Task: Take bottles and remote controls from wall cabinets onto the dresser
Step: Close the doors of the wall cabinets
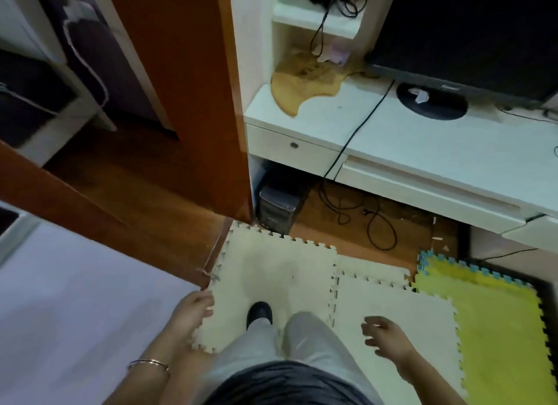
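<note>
My left hand (pixel 193 309) hangs low at the bottom left, fingers loosely curled and holding nothing, just beside the corner of a brown wooden bed frame (pixel 169 253). My right hand (pixel 386 338) is at the bottom right over the foam mats, fingers spread and empty. A white desk-like unit (pixel 422 144) with a drawer (pixel 290 146) runs across the upper right. No bottle or remote control shows in this view.
A dark monitor (pixel 465 27) stands on the white unit, with black cables (pixel 356 132) trailing to the floor. A tall brown wooden panel (pixel 181 87) rises at centre left. Cream foam mats (pixel 277 271) and a yellow mat (pixel 483 314) cover the floor. My legs and a dark shoe (pixel 259 312) are below.
</note>
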`<state>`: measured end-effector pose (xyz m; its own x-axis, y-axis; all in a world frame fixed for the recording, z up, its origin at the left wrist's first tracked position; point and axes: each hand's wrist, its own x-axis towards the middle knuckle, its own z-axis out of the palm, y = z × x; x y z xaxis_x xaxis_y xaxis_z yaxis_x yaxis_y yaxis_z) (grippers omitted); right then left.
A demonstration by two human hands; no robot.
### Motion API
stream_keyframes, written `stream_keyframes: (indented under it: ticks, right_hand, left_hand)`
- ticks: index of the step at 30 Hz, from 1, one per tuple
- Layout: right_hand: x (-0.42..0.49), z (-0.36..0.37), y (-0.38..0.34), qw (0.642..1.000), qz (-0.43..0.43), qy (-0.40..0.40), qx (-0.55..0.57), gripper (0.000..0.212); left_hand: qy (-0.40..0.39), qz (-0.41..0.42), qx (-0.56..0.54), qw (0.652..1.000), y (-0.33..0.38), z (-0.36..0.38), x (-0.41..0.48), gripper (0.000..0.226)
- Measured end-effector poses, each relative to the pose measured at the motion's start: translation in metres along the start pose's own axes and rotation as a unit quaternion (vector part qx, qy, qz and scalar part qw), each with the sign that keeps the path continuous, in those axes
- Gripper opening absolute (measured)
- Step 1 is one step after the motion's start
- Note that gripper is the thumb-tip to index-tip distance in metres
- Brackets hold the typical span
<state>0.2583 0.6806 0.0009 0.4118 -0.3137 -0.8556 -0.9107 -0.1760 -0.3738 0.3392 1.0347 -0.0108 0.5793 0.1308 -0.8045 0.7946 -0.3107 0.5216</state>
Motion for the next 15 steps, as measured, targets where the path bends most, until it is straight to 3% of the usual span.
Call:
stream_keyframes:
  ticks: [5,9,13,15]
  right_hand:
    - [0.028,-0.001,-0.044,0.999,0.021,0.003,0.036,0.016]
    - [0.056,-0.014,-0.054,0.997,0.078,-0.003,0.022,0.004]
    - [0.090,-0.043,-0.082,0.994,0.109,-0.019,-0.023,0.032]
    - [0.098,-0.058,-0.108,0.994,0.110,-0.005,-0.004,0.033]
  left_hand:
    - [-0.014,0.036,-0.012,0.999,0.059,0.005,0.025,0.020]
    - [-0.015,-0.051,-0.041,0.998,0.070,0.012,0.050,0.014]
    - [-0.049,-0.099,-0.029,0.993,0.074,0.017,0.075,0.010]
    - [-0.026,-0.101,-0.058,0.993,0.092,0.018,0.089,0.012]
